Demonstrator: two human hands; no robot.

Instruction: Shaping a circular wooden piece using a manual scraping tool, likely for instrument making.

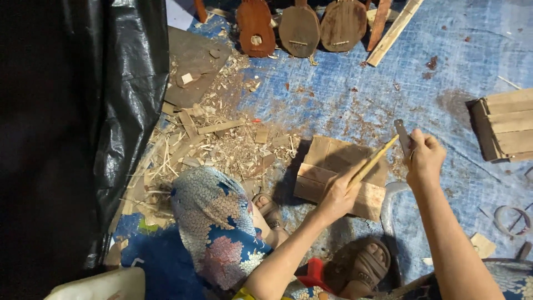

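Nearby: wood shavings [222, 144], wooden block [338, 175], three instrument bodies [300, 28].

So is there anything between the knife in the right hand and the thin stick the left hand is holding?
Nothing visible. The right hand holds the knife right at the upper tip of the thin stick, which the left hand grips at its lower end above the wooden block.

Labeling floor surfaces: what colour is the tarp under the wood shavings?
Blue tarp, stained with brown dust, clearest in the head view.
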